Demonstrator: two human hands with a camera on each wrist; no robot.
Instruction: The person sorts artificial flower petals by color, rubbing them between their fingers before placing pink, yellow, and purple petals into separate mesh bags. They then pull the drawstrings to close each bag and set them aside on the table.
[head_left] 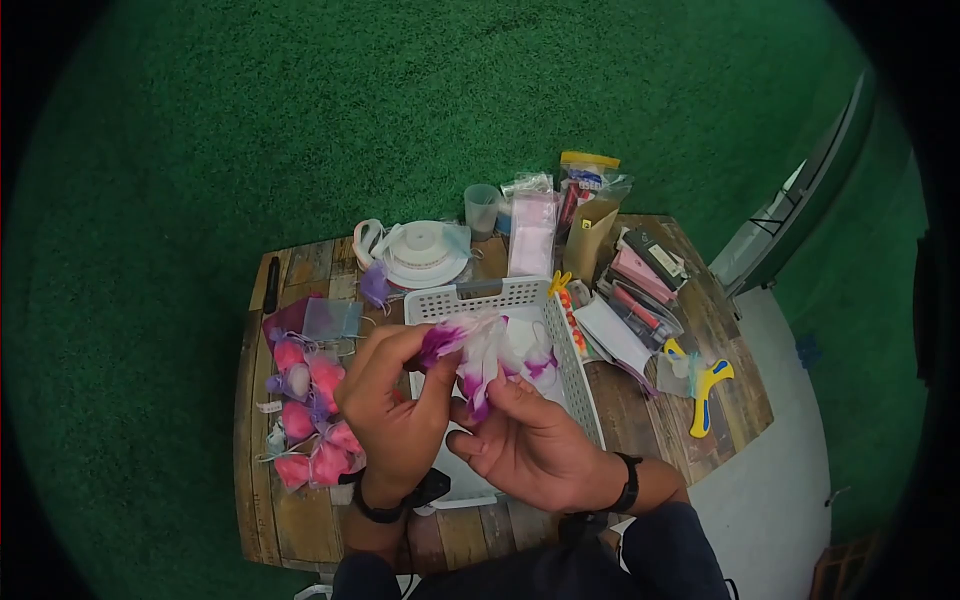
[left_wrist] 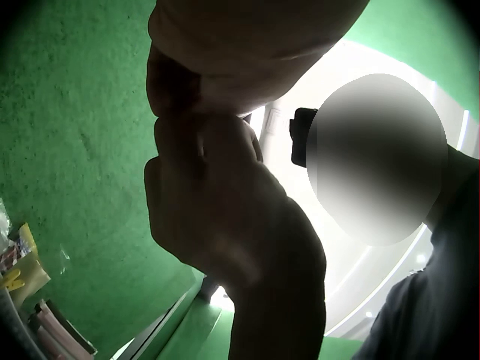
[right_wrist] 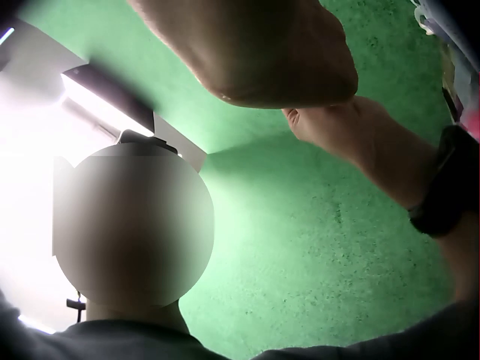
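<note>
In the head view, white-and-purple petals (head_left: 482, 352) are held up above a white perforated basket (head_left: 590, 402). The left hand (head_left: 392, 398) pinches the petals' purple upper-left part between thumb and fingers. From the lower right, the right hand (head_left: 535, 447) pinches their lower purple tip. Both wrist views show the hands close together, the left hand (left_wrist: 255, 52) and right hand (left_wrist: 225, 195) dark in one, the right hand (right_wrist: 277, 60) and left hand (right_wrist: 337, 131) in the other; the petals are hidden there.
Pink and purple pouches (head_left: 325, 375) lie left of the basket. Behind it stand a ribbon roll (head_left: 420, 250), a plastic cup (head_left: 481, 210) and a paper bag (head_left: 590, 240). Packets, a white sheet (head_left: 612, 335) and a yellow-blue tool (head_left: 706, 398) lie right on the wooden table (head_left: 735, 430).
</note>
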